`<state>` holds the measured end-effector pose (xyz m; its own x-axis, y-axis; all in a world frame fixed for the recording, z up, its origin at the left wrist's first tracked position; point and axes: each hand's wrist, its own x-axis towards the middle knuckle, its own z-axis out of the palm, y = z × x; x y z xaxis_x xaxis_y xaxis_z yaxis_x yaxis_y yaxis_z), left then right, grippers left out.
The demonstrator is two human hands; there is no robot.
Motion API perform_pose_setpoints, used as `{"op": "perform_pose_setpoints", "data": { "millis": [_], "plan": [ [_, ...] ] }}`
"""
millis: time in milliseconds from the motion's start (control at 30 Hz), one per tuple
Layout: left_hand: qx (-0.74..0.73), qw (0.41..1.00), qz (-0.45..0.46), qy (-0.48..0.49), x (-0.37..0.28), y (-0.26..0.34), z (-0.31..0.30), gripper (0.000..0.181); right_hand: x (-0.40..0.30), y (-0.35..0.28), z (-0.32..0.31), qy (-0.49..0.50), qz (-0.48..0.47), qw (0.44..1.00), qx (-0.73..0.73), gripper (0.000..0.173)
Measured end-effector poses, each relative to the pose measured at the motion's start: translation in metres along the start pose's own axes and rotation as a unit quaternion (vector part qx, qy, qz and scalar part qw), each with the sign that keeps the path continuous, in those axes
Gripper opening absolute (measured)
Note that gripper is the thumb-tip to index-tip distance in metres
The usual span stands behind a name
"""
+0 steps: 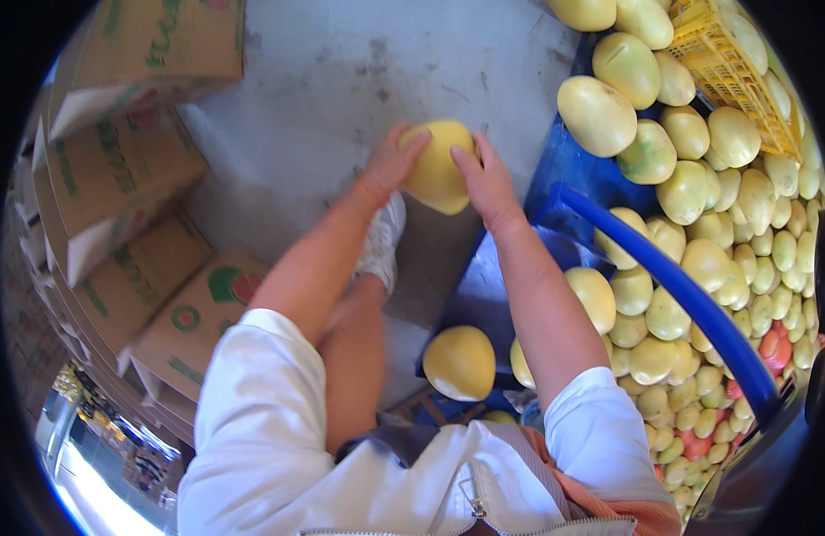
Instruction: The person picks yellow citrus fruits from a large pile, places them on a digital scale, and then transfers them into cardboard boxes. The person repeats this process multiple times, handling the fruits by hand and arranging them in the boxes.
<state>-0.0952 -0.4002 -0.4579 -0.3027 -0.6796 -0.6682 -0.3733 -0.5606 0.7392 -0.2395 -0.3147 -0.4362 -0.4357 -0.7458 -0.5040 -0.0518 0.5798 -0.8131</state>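
Note:
A yellow pomelo (pixel 439 167) is held up between both palms, its narrower end towards me. My left hand (pixel 393 157) grips its left side, thumb on top. From the right side my right hand (pixel 484 175) clasps it, the thumb on its upper face. Below the hands, another yellow pomelo (pixel 459 363) rests on the corner of a blue surface (pixel 476 295). A large heap of pomelos (pixel 667 313) lies to the right of my right forearm.
Cardboard boxes (pixel 124 174) are stacked at the left. A blue curved bar (pixel 680 295) arches over the heap, and a yellow plastic crate (pixel 727 74) holds pomelos at the upper right. Concrete floor (pixel 305 87) shows between the boxes and the fruit.

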Motion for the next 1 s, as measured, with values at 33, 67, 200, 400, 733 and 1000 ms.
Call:
{"op": "perform_pose_setpoints", "data": {
  "millis": [33, 67, 200, 400, 733, 1000],
  "plan": [
    [0.004, 0.999, 0.026, -0.018, -0.012, 0.014, -0.003, 0.061, -0.008, -0.004, -0.008, -0.002, -0.028, 1.000, 0.010, 0.070],
    [0.010, 0.998, 0.055, -0.031, -0.024, 0.025, -0.009, 0.064, -0.021, -0.016, -0.017, -0.010, -0.044, 0.999, -0.017, 0.070],
    [0.148, 0.972, 0.169, -0.073, -0.105, 0.059, 0.003, 0.069, -0.077, -0.041, -0.058, -0.001, -0.109, 0.992, -0.064, 0.071],
    [0.273, 0.925, 0.246, -0.095, -0.203, 0.006, 0.075, 0.073, -0.165, 0.021, -0.116, 0.011, -0.050, 0.994, -0.101, 0.077],
    [0.360, 0.907, 0.062, -0.210, -0.260, -0.049, 0.115, 0.086, -0.247, 0.061, -0.126, -0.051, -0.120, 0.946, -0.298, 0.064],
    [0.420, 0.854, 0.256, -0.169, -0.333, -0.022, 0.106, 0.058, -0.396, 0.076, -0.204, -0.156, -0.234, 0.928, -0.245, 0.047]
  ]
}}
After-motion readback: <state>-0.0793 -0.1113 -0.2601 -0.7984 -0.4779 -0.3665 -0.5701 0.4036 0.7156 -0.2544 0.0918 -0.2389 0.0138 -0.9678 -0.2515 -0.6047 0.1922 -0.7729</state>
